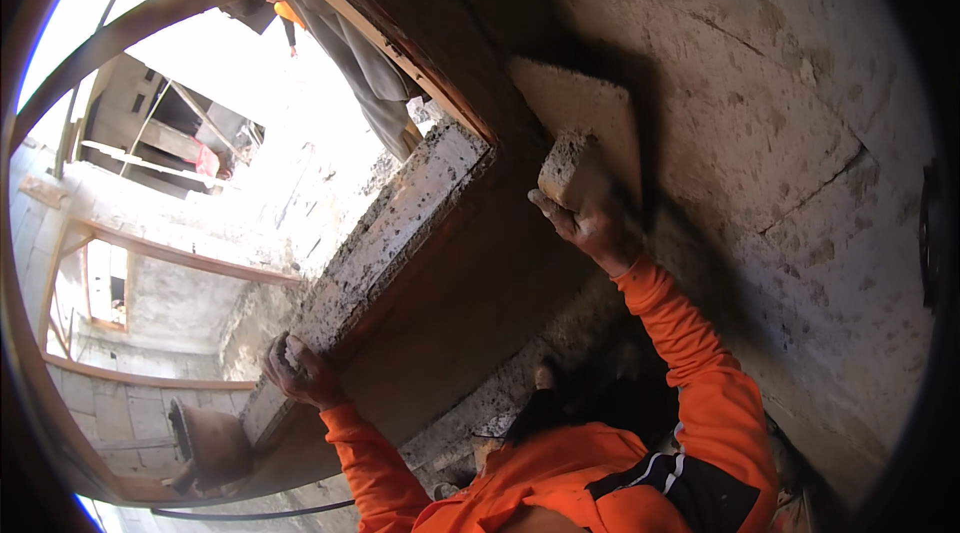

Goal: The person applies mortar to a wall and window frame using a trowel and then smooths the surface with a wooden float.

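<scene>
My right hand (598, 231) is wrapped round the block-shaped handle of a plastering float (600, 98). Its flat, pale, mortar-crusted plate lies against or very close to the rough wall (800, 123) on the right; I cannot tell whether it touches. At the lower left, my left hand (305, 381) is closed around a grey lump (291, 353) that looks like mortar. This hand is at the end of a ledge (400, 208) spattered with wet mortar. Both arms are in orange sleeves.
A dirty bucket (212, 441) is beside the ledge's near end. Wooden framing (380, 28) edges the bright opening on the left. Beyond it stands another person in grey trousers (355, 63). Further off are block walls (170, 303) and timber strips (185, 251).
</scene>
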A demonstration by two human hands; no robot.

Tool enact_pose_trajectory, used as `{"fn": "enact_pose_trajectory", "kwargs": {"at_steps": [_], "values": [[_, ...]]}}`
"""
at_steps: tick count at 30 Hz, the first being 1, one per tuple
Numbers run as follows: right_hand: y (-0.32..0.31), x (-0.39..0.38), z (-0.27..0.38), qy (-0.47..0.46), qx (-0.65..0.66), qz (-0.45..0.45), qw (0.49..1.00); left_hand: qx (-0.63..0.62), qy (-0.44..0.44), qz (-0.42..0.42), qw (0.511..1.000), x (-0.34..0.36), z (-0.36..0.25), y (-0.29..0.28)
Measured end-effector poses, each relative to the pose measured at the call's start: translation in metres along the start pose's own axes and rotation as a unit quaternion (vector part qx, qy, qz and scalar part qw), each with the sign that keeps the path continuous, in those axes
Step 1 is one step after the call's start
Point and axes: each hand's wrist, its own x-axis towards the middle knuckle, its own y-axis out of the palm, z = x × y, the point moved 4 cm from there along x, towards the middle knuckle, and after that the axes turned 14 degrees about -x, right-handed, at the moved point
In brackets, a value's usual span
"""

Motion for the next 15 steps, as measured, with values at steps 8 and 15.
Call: {"fn": "enact_pose_trajectory", "kwargs": {"at_steps": [8, 15], "values": [[-0.006, 0.001, 0.009, 0.042, 0.010, 0.039, 0.998, 0.006, 0.004, -0.008, 1.000, -0.001, 0.006, -0.003], [-0.008, 0.018, 0.015, 0.023, -0.012, 0.006, 1.000, 0.000, -0.006, -0.003, 1.000, 0.000, 0.002, -0.001]]}}
